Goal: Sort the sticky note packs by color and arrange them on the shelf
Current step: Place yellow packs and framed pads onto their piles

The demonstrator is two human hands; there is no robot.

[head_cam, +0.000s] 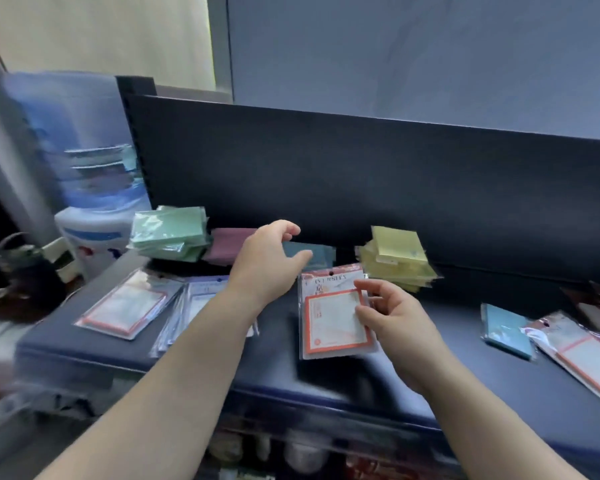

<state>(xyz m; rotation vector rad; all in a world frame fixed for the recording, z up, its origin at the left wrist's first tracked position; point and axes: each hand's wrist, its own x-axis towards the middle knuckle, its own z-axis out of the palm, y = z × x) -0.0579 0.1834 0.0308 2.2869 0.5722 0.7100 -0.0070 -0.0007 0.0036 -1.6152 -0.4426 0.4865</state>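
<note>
Packs of sticky notes lay spread over a dark shelf (277,341). The right hand (392,317) pinched a red pack (333,317) by its right edge, thumb on the front, holding it tilted just above the middle of the shelf. The left hand (267,268) hovered farther back with its fingers loosely curved, gripping nothing I could see, just over a teal pack (312,254) by the back panel. Along that panel sat a green pile (170,237), a pink pack (225,247) beside it, and a yellow pile (399,261) to the right. At front left lay a left red pack (128,306) next to a stack of blue packs (198,303). Off to the right, a second teal pack (508,329) lay beside a right red pack (582,355). A water dispenser (94,202) stood past the shelf's left end, blurred.
</note>
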